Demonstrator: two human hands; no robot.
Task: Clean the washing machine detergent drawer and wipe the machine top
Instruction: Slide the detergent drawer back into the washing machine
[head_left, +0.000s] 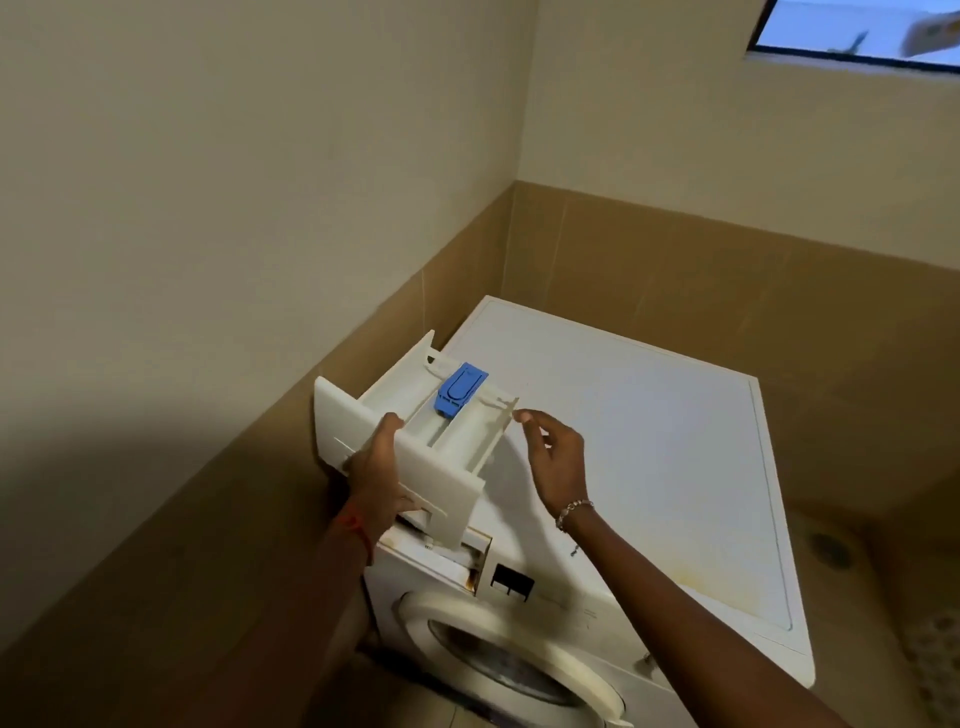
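The white detergent drawer (415, 441) is out of the washing machine and held in the air above its front left corner. A blue insert (461, 388) sits in its middle compartment. My left hand (376, 478) grips the drawer's front panel from below, thumb over the panel's top edge. My right hand (553, 457) hovers open at the drawer's rear right corner, fingertips close to it; I cannot tell if they touch. Below, the empty drawer slot (462, 564) shows rust-coloured stains. The white machine top (649, 441) lies bare, with a faint yellowish stain near its front.
The washing machine (519, 649) stands in a corner with brown-tiled lower walls to its left and behind. Its round door (509, 665) faces the lower edge of view. A floor drain (831, 550) lies to the right, and a small window (857, 31) is high up.
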